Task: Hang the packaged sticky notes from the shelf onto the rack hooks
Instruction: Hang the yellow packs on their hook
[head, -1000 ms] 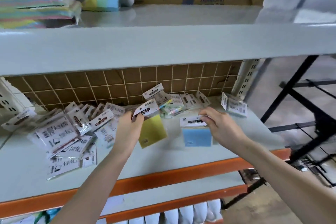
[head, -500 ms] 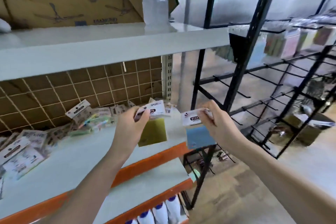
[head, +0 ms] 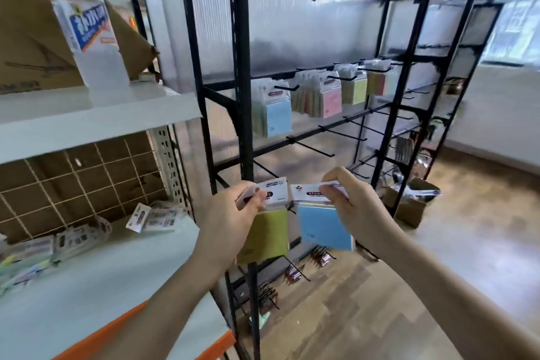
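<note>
Two white-headered packs, olive-yellow and blue, hang pinched.

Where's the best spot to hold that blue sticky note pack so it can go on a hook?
Probably the white header card at the top of the blue pack, pinched from its right end, as the right hand does. The card is flat and stiff and the pad hangs straight below.

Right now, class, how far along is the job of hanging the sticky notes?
Done: several packs hang on the rack's upper hooks. In hand: the left hand pinches a yellow pack, the right hand a blue pack, neither hooked. Left: more packs lie on the shelf; lower hooks are bare.
</note>
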`<state>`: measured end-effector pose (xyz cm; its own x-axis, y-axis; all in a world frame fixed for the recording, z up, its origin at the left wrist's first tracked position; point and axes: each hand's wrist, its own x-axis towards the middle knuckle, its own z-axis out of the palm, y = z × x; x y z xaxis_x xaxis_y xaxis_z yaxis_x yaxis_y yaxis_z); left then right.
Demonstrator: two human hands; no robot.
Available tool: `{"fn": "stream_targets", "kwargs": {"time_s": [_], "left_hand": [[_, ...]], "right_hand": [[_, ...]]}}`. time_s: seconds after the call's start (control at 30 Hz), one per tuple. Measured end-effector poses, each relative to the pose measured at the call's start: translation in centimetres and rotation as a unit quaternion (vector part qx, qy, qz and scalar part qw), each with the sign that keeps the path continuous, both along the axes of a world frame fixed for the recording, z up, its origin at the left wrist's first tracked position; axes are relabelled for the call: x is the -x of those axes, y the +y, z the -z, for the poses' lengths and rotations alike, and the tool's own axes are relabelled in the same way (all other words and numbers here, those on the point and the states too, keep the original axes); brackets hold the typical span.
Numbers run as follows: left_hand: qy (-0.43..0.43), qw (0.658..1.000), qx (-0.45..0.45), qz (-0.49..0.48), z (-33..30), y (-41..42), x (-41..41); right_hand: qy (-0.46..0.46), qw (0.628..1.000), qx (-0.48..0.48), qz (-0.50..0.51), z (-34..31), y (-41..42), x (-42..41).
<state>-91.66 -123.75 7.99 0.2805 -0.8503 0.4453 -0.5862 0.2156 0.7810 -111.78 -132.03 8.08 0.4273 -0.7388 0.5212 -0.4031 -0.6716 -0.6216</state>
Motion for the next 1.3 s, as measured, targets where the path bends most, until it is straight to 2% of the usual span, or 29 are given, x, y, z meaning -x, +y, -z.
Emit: {"fn": "stream_targets", "kwargs": {"time_s": [0.13,0.23,0.4,0.63,0.87,1.07,1.3], "left_hand": [[-0.037,0.999,0.003,0.012,-0.6,-3.3,2.6],[-0.034,0.998,0.022,0.04,-1.0,-5.9,3.8],[0.012,0.998,0.042,0.053,-2.2,-11.4,5.0],[-0.002,0.999,0.035,0.017,-4.2,-17.4,4.3],[-0.046,0.995,0.005,-0.094,-4.5,-18.0,3.5],[0.02,0.993,-0.038,-0.107,-5.0,-17.1,2.9],[0.086,0.986,0.022,-0.139,-7.7,-17.3,3.6]], "right_hand": [[-0.003,1.0,0.02,0.024,-0.8,-2.7,3.2],[-0.027,0.999,-0.029,0.029,-1.2,-5.0,5.0],[-0.037,0.999,-0.035,-0.003,-3.2,-9.5,5.7],[-0.088,0.988,-0.077,-0.096,-6.8,-15.9,3.0],[-0.094,0.965,-0.112,-0.216,-7.5,-20.6,0.0],[-0.09,0.94,-0.096,-0.314,-8.6,-23.7,-3.4],[-0.088,0.932,-0.072,-0.343,-10.3,-25.9,-6.6]]}}
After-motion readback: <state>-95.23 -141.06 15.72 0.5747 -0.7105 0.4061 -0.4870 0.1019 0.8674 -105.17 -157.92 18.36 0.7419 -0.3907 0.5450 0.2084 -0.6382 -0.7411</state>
